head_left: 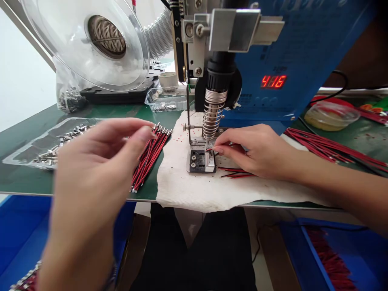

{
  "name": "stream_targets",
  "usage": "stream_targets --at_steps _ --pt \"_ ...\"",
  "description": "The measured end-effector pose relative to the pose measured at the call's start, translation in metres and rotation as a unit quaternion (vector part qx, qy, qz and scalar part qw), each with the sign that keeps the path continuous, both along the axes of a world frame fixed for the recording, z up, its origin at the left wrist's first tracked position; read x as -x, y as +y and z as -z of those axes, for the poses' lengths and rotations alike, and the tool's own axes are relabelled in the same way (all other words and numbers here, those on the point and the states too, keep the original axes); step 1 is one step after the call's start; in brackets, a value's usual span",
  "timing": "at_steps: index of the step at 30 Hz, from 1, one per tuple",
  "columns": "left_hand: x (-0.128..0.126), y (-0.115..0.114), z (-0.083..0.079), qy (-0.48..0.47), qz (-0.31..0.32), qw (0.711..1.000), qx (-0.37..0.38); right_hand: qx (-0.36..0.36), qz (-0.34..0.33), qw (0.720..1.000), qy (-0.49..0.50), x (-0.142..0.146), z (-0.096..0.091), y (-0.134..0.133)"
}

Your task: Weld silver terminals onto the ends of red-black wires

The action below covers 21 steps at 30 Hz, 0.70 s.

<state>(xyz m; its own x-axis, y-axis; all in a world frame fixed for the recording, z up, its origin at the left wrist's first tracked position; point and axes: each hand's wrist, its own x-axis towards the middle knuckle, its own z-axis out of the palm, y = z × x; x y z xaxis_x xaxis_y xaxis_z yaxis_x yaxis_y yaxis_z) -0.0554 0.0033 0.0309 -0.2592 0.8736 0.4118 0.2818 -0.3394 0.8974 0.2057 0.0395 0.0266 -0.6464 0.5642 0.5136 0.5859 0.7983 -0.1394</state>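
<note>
My left hand [93,173] is raised, slightly blurred, with thumb and forefinger pinched together; what lies between the fingertips is too small to make out. Just behind the fingertips is a bundle of red and black wires [148,159] with metal tips. In my right hand [260,151] a thin red wire [209,149] is pinched, its end at the pale block of a small fixture [209,161]. Directly above stands the spring-wrapped tip [212,117] of a bench machine. A few loose wires [235,171] lie under my right hand.
A clear tray of metal connectors [48,157] sits at left, partly behind my left hand. A white cloth [184,194] lies under the fixture. The blue machine housing [257,101] displays 416. More red wires [327,147] and a plastic tub [332,115] are at right; blue bins [357,250] stand below.
</note>
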Motion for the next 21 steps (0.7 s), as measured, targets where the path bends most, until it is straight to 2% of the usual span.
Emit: stream_targets --at_steps 3,8,14,21 --pt "-0.036 -0.001 0.007 -0.056 0.044 0.997 0.013 0.007 0.01 1.0 0.008 0.001 0.001 -0.001" --pt "-0.059 0.009 0.021 -0.082 0.048 0.995 0.014 0.009 0.016 1.0 0.012 0.003 0.001 -0.002" --pt "-0.062 0.005 0.033 -0.104 0.073 0.99 0.059 0.011 0.035 0.999 0.006 0.002 0.003 -0.003" --pt "-0.058 0.001 0.034 -0.083 0.075 0.991 0.074 0.026 0.042 0.998 0.031 0.004 0.003 -0.005"
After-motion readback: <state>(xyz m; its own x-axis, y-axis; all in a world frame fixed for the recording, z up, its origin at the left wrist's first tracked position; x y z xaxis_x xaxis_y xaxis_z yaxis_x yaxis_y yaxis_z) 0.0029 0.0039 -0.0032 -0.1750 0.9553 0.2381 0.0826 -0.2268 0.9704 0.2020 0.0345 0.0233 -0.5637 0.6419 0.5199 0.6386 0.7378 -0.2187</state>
